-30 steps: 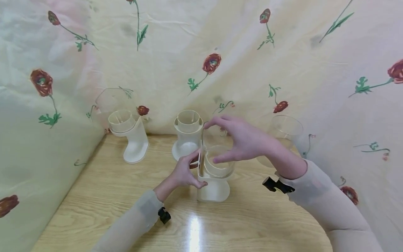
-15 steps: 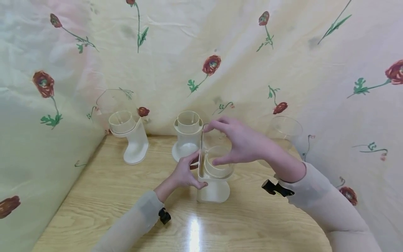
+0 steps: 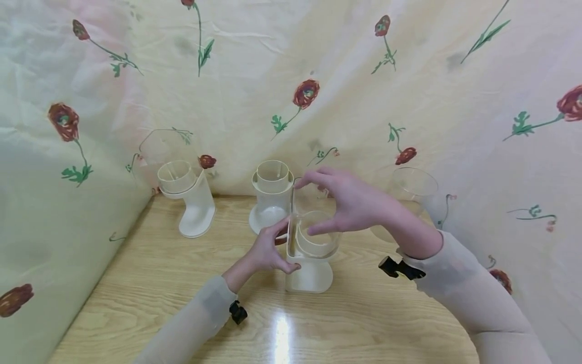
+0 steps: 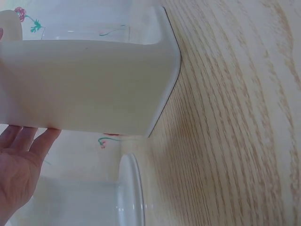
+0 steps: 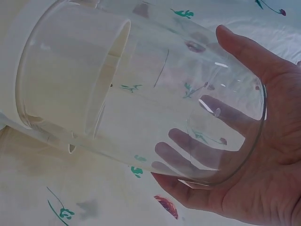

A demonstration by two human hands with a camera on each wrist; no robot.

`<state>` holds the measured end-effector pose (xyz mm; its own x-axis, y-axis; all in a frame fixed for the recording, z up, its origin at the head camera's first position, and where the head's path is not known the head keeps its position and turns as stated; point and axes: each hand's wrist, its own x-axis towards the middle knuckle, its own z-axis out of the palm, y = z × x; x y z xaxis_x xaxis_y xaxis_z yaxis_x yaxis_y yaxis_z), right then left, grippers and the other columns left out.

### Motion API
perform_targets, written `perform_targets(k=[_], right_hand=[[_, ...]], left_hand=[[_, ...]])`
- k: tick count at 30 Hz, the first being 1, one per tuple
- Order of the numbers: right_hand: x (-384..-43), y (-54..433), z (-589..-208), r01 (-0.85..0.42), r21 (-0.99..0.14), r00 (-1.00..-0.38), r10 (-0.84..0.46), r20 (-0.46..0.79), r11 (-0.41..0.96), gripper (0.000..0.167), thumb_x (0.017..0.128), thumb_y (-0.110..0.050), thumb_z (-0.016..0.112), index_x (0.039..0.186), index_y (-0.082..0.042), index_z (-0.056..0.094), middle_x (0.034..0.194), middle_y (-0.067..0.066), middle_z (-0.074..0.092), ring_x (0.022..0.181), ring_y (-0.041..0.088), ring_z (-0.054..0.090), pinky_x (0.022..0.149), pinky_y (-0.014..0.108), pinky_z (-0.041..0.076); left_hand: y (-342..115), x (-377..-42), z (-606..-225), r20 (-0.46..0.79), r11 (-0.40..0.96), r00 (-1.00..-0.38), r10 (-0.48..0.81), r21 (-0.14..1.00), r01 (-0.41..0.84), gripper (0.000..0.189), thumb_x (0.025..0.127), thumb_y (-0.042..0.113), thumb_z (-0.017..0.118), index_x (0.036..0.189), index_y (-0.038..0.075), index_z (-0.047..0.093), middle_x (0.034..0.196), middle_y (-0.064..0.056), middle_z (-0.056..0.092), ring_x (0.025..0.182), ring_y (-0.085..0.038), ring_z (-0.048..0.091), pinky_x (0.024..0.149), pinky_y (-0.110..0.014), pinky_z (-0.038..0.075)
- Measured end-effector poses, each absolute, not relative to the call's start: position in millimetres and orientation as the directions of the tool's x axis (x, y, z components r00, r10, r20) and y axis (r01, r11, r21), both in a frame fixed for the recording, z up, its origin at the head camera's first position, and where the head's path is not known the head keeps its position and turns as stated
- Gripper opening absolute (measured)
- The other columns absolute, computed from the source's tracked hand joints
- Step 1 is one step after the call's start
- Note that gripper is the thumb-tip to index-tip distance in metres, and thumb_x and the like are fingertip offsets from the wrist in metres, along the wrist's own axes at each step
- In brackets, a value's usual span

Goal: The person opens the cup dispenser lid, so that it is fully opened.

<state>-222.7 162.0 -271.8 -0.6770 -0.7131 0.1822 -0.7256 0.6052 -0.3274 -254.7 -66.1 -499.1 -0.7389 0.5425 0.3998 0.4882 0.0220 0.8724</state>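
My left hand (image 3: 265,250) grips the flat back of a white plastic stand (image 3: 310,277), thumb at the front edge and fingers behind. The left wrist view shows its fingertips along the edge of the stand's flat panel (image 4: 84,87); its base meets the wooden table. Spread around the top of a clear, rounded canister (image 5: 150,99), my right hand (image 3: 352,202) has the thumb on one side and the fingers on the other. The canister's lower end surrounds a cream ring (image 5: 75,70) on the stand, and its walls are see-through.
A second white stand (image 3: 197,207) with a ring holder is at the back left. Another stand (image 3: 271,202) stands behind my left hand. A clear canister (image 3: 415,183) is behind my right forearm. Flowered cloth (image 3: 245,101) borders the wooden table (image 3: 218,313).
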Motion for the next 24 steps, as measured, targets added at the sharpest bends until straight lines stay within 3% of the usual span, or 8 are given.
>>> perform_targets(k=[12, 16, 20, 24], right_hand=[[-219.4, 157.5, -274.2, -0.736, -0.294, -0.672, -0.709, 0.214, 0.609, 0.081, 0.072, -0.041, 0.099, 0.141, -0.021, 0.062, 0.139, 0.006, 0.063, 0.127, 0.026, 0.061, 0.105, 0.049, 0.056], [-221.0, 165.2, -275.8, -0.745, -0.329, -0.657, -0.724, 0.211, 0.580, 0.085, 0.073, -0.038, 0.098, 0.147, -0.023, 0.059, 0.145, 0.004, 0.059, 0.132, 0.024, 0.057, 0.104, 0.047, 0.056], [-223.6, 180.8, -279.1, -0.750, -0.382, -0.637, -0.746, 0.196, 0.540, 0.092, 0.074, -0.035, 0.098, 0.155, -0.027, 0.055, 0.151, 0.003, 0.054, 0.136, 0.026, 0.055, 0.103, 0.048, 0.058], [-225.8, 187.6, -281.8, -0.740, -0.411, -0.641, -0.743, 0.192, 0.532, 0.092, 0.074, -0.034, 0.099, 0.155, -0.027, 0.057, 0.148, 0.006, 0.056, 0.129, 0.026, 0.060, 0.099, 0.048, 0.063]], left_hand=[[-64.6, -255.2, -499.5, 0.385, 0.049, -0.754, 0.532, 0.875, 0.481, 0.107, 0.059, 0.005, 0.097, 0.154, 0.020, 0.052, 0.143, -0.010, 0.068, 0.135, -0.030, 0.065, 0.107, -0.048, 0.059], [-63.8, -256.3, -499.6, 0.388, 0.035, -0.751, 0.534, 0.877, 0.479, 0.109, 0.059, 0.004, 0.096, 0.157, 0.020, 0.050, 0.144, -0.010, 0.067, 0.137, -0.032, 0.063, 0.108, -0.052, 0.058], [-62.9, -256.4, -500.2, 0.390, 0.034, -0.752, 0.532, 0.877, 0.479, 0.110, 0.059, 0.003, 0.096, 0.158, 0.018, 0.048, 0.145, -0.011, 0.067, 0.137, -0.033, 0.063, 0.109, -0.045, 0.058], [-62.5, -255.4, -498.0, 0.390, 0.042, -0.754, 0.529, 0.875, 0.482, 0.110, 0.058, 0.003, 0.097, 0.157, 0.013, 0.049, 0.145, -0.014, 0.067, 0.135, -0.033, 0.065, 0.109, -0.040, 0.058]])
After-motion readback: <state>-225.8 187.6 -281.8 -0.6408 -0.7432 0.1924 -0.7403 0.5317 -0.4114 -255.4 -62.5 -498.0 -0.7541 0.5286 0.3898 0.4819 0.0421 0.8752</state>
